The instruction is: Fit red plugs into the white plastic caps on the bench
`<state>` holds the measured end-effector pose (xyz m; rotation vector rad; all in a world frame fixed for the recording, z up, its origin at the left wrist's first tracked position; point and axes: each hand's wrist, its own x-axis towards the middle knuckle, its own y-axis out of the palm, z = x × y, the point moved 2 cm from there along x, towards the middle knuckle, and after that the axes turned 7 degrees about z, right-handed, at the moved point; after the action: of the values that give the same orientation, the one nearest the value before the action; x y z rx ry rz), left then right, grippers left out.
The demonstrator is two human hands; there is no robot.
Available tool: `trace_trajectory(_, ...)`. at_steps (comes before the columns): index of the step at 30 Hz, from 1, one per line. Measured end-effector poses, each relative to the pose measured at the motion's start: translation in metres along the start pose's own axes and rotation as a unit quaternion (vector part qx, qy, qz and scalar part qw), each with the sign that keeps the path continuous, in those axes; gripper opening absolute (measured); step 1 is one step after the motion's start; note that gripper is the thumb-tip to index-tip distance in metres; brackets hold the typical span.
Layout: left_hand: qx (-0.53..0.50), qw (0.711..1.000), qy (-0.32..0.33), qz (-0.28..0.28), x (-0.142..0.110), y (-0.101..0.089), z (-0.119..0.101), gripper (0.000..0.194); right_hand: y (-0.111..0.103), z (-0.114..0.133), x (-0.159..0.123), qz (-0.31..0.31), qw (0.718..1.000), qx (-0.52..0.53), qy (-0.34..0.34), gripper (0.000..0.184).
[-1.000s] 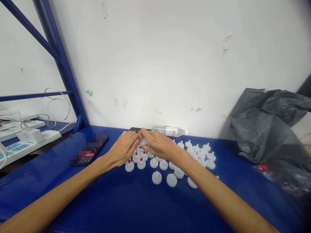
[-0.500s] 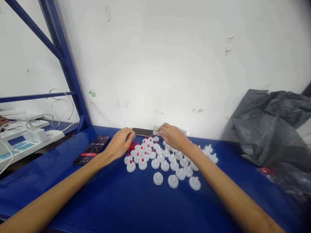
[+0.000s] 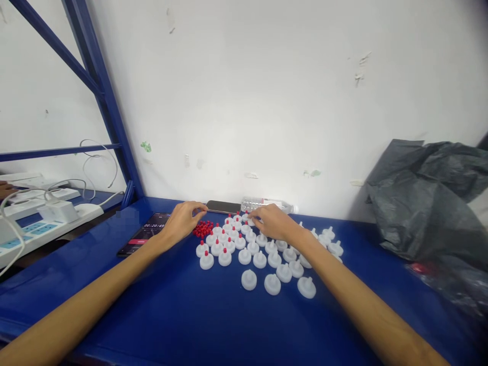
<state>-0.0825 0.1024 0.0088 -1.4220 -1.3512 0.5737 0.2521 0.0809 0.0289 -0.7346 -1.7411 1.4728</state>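
Note:
My left hand [image 3: 186,217] hovers beside a pile of small red tip caps [image 3: 203,229]. Its thumb and forefinger are curved with a gap between them, and I see nothing in it. To the right, the fingers of my right hand [image 3: 269,219] close on a white nozzle cap [image 3: 250,222] in the back row, partly hidden by the fingertips. Several white nozzle caps with red tips [image 3: 224,257] stand upright on the left of the group. Several bare white nozzle caps [image 3: 274,259] stand on the right, some behind my right forearm.
A phone with a timer [image 3: 141,239] lies left on the blue table [image 3: 213,315]. Behind the caps are a dark phone [image 3: 223,207] and a clear bottle [image 3: 280,204] on its side. Power strips [image 3: 41,229] are far left, a black plastic bag [image 3: 430,198] right.
My hands were together around a white nozzle cap, then parted. My left hand moved to the red pile. My right hand went right, then down to another white nozzle cap.

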Motion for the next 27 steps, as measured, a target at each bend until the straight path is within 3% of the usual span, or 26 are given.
trace_trajectory(5, 0.025, 1.0, 0.002, 0.012, 0.0, 0.001, 0.006, 0.027, -0.008, 0.004, -0.003, 0.042, 0.999, 0.022, 0.01, 0.045)
trace_trajectory(27, 0.117, 0.988, -0.062, 0.076, -0.004, -0.001, 0.003, 0.033, -0.018, 0.016, -0.006, 0.046, 0.997, 0.013, 0.062, 0.044)
